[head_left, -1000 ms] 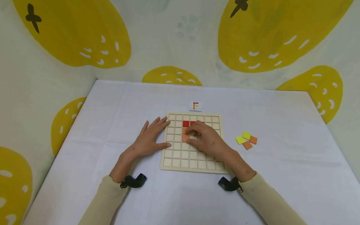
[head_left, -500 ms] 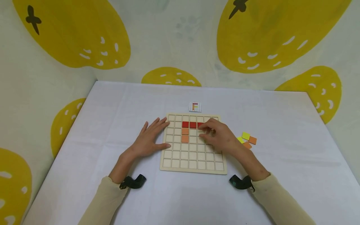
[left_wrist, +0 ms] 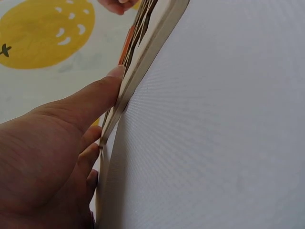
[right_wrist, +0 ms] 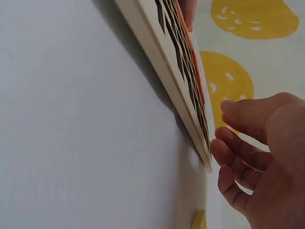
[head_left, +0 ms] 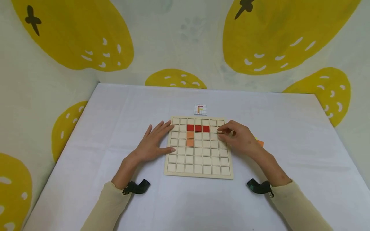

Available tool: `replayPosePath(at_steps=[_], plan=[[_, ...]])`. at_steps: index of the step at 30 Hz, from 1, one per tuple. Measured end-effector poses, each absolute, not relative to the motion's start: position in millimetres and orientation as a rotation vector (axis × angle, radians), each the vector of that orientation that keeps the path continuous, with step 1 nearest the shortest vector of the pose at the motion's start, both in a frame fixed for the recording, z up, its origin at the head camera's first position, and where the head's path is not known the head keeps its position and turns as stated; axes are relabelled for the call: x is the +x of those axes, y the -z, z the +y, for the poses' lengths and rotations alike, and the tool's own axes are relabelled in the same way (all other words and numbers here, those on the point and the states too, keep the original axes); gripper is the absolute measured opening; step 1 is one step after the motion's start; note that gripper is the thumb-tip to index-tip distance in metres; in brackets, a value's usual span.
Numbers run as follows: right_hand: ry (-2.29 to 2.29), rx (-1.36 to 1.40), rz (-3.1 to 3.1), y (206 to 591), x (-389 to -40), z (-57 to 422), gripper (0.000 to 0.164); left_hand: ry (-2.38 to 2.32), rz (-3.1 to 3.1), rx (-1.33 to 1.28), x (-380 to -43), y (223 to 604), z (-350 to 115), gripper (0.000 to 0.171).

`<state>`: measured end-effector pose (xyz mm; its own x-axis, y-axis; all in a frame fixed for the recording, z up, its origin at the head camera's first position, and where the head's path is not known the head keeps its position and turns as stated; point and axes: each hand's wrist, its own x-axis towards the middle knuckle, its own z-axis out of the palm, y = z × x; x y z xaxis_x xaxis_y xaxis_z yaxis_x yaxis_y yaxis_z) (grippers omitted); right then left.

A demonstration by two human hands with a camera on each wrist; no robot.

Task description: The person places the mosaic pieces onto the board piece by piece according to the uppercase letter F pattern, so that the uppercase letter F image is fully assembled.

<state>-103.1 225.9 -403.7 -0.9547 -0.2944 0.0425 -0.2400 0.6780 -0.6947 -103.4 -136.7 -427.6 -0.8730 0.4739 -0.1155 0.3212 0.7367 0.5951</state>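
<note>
A wooden grid board [head_left: 199, 162] lies on the white table. Three red square tiles [head_left: 198, 128] form a row in its upper part, and two orange square tiles [head_left: 189, 142] run down below the leftmost red one. My left hand [head_left: 153, 142] rests at the board's left edge, fingers spread; the left wrist view shows its thumb [left_wrist: 102, 93] against the board's side. Over the board's right edge, my right hand [head_left: 241, 138] has loosely bent fingers. In the right wrist view a gap shows between thumb and fingers [right_wrist: 236, 148], with nothing held there.
A small printed card [head_left: 200, 109] with a coloured grid pattern lies just beyond the board. Right of the board, a loose orange tile [head_left: 260, 143] shows past my right hand, which hides most of the other loose tiles. A yellow tile [right_wrist: 199, 220] appears low in the right wrist view.
My right hand has moved right, from over the orange tiles to the board's right edge, uncovering the red row and covering most of the loose tiles. My left hand has stayed in place.
</note>
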Motion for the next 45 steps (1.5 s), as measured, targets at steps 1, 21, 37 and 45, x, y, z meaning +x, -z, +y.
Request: replayPosePath(at_steps=[1, 21, 37, 45], plan=[[1.138, -0.446, 2.822, 403.0, -103.5, 229.4, 0.018, -0.851, 2.680, 0.626, -104.0, 427.9, -135.7, 0.090], [1.045, -0.274, 2.908, 407.2, -93.8, 267.7, 0.015, -0.869, 2.675, 0.642, -102.0, 426.9, -137.2, 0.090], [1.034, -0.167, 2.901, 401.0, -78.6, 301.9, 0.019, -0.837, 2.680, 0.627, -103.2, 426.3, -136.9, 0.090], [1.027, -0.169, 2.895, 400.5, -75.9, 311.5, 0.023, -0.849, 2.674, 0.614, -101.9, 425.2, -135.7, 0.089]])
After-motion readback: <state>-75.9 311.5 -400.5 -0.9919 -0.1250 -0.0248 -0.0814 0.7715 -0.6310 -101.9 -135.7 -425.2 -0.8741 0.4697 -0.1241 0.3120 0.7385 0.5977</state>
